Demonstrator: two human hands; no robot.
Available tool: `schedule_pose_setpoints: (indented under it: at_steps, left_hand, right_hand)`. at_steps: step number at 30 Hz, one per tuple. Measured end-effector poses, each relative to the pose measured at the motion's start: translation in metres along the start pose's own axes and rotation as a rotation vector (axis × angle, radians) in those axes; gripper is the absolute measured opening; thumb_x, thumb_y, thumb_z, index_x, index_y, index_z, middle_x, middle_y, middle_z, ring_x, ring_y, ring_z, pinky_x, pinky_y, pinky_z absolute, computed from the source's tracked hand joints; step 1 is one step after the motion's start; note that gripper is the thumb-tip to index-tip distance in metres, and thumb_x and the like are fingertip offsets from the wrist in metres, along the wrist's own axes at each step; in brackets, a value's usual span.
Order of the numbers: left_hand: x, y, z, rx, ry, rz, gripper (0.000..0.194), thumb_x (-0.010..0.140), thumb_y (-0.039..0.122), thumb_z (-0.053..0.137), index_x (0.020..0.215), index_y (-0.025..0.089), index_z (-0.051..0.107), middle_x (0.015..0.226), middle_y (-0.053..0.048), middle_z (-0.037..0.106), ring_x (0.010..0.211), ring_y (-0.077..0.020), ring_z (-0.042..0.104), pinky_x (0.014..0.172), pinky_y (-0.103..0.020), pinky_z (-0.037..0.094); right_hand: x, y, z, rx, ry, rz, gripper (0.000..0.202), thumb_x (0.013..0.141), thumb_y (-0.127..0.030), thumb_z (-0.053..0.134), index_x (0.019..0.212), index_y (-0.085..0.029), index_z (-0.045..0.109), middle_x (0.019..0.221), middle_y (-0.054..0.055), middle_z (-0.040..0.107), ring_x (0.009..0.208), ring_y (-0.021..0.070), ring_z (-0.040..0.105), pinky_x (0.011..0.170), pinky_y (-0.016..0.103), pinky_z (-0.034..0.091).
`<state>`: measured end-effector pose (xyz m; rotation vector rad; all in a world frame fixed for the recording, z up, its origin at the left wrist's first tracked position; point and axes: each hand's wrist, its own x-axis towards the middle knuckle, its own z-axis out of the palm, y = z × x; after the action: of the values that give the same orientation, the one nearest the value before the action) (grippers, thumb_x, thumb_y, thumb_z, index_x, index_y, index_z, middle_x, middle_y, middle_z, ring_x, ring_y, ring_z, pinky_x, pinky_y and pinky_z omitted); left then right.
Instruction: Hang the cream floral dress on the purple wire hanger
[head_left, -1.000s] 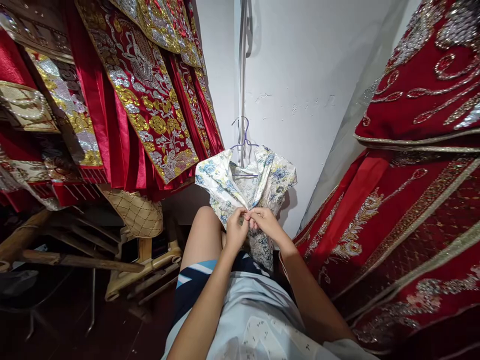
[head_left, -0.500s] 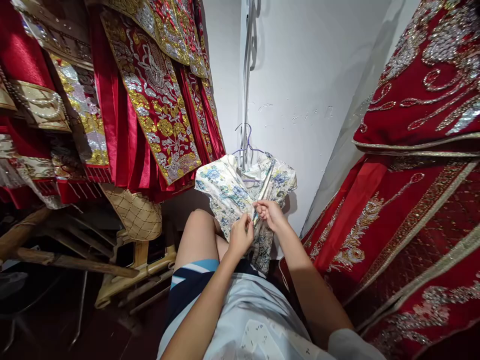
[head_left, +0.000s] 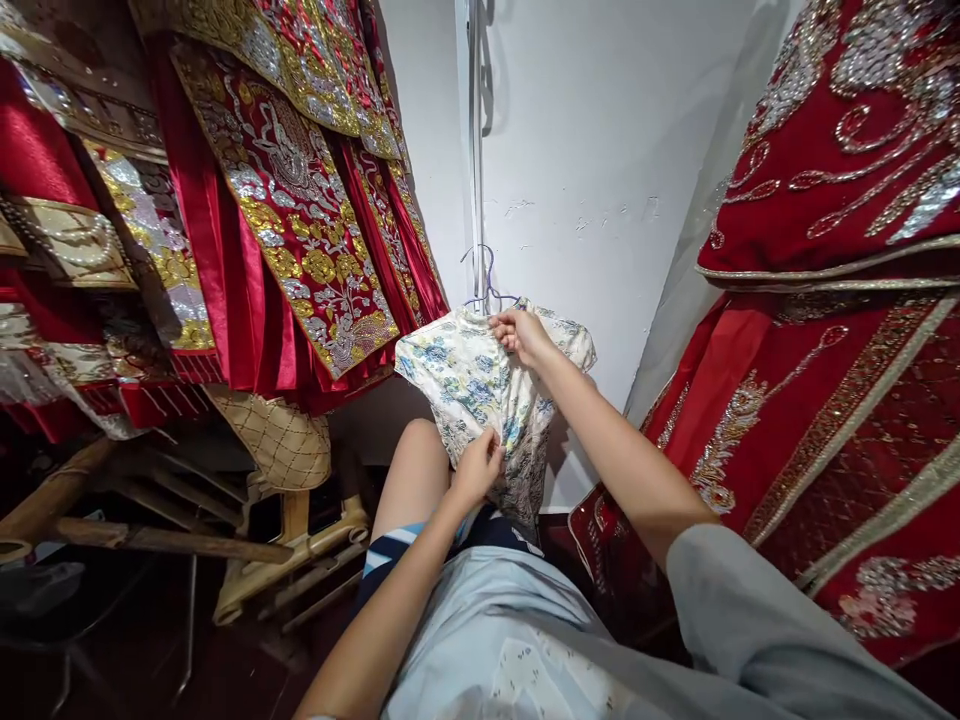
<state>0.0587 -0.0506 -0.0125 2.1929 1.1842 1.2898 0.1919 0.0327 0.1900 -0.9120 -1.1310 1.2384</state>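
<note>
A white blouse point(head_left: 461, 375) with blue and yellow flowers hangs in front of me on a thin purple hanger point(head_left: 490, 272). My right hand point(head_left: 521, 335) is at its neckline, just below the hanger, thumb and fingers pinched on the fabric's edge. Lower on the front, my left hand point(head_left: 480, 465) pinches the blouse near the middle, above my lap. The two front edges lie close together between my hands. Part of the blouse's right side is hidden behind my right hand and forearm.
Red gowns with gold and silver embroidery point(head_left: 300, 200) hang at the left. Another beaded red gown point(head_left: 817, 230) hangs close on the right. A metal pole point(head_left: 472, 130) runs along the white wall point(head_left: 600, 130). Wooden furniture point(head_left: 292, 570) stands at lower left.
My right hand has moved up from the middle of the blouse to its neckline. The open neck gap has closed over. My left hand stays low on the front; the view has shifted slightly.
</note>
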Motion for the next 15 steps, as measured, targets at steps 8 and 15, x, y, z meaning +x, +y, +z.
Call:
schedule_pose_setpoints:
  at_steps: [8,15]
  left_hand:
    - [0.129,0.054,-0.086,-0.054,0.329,0.182,0.03,0.096,0.026,0.05,0.124,0.019,0.058,0.078,-0.001,0.064,0.068,-0.0171,0.058,0.069,-0.027,0.042]
    - [0.175,0.087,-0.1,0.208,0.252,0.303,0.018,0.094,0.021,0.054,0.079,0.016,0.062,0.075,-0.003,0.066,0.07,-0.0168,0.057,0.068,-0.028,0.039]
  right_hand:
    - [-0.021,0.014,-0.005,-0.092,-0.031,-0.146,0.021,0.085,-0.02,0.056,0.065,-0.015,0.059,0.044,-0.002,0.053,0.036,0.0068,0.043,0.037,0.018,0.03]
    - [-0.007,0.024,-0.01,-0.137,0.012,-0.23,0.025,0.079,-0.024,0.061,0.055,-0.018,0.056,0.037,-0.005,0.045,0.034,0.0062,0.033,0.038,0.02,0.025]
